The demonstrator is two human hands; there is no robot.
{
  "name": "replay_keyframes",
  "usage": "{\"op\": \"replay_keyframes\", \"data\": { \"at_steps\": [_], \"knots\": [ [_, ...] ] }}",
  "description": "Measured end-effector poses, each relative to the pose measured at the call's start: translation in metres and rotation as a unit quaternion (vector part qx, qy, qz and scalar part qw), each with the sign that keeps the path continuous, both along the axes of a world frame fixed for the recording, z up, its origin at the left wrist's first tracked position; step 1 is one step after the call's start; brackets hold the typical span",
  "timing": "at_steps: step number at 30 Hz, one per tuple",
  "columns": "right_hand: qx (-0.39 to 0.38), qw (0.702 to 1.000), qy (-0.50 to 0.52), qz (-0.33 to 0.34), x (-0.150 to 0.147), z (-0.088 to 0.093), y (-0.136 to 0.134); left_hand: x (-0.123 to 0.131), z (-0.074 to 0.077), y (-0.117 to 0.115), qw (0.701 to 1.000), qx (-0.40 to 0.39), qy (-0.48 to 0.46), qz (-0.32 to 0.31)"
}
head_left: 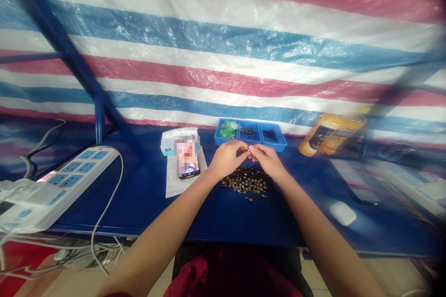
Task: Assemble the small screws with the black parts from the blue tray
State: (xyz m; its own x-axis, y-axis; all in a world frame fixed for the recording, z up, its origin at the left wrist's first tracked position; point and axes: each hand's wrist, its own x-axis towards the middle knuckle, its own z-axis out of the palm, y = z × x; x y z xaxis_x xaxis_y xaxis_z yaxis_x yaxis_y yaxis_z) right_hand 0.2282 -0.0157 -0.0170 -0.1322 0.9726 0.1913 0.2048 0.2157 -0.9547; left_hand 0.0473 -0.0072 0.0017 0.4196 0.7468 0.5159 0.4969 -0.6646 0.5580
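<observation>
The heap of small metal parts lies on the blue counter, just on my side of the fingers; it should shift loosely, each part light, stiff, maybe slick, hardly fragile. I'd take one by its thicker body, not its thin end. The fingers of my left hand and right hand meet tip to tip, pinched on what seems one small piece, mostly hidden. I count one counter, one power strip, one blue tray with three compartments, one phone on my left, one white case, uncountable heaped parts, one stray part.
</observation>
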Motion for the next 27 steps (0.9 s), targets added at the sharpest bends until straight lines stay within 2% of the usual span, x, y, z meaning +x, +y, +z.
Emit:
{"op": "replay_keyframes", "data": {
  "at_steps": [14, 21, 27],
  "knots": [
    [-0.069, 0.995, 0.070, 0.027, 0.000, 0.008, -0.006, -0.001, -0.003, 0.003, 1.000, 0.001, -0.008, -0.002],
    [-0.076, 0.991, 0.110, 0.024, 0.002, 0.007, -0.005, 0.000, -0.001, 0.001, 1.000, -0.008, -0.006, -0.004],
    [-0.093, 0.983, 0.158, -0.025, 0.006, 0.000, 0.004, -0.001, -0.002, 0.001, 0.998, -0.026, 0.013, 0.058]
  ]
}}
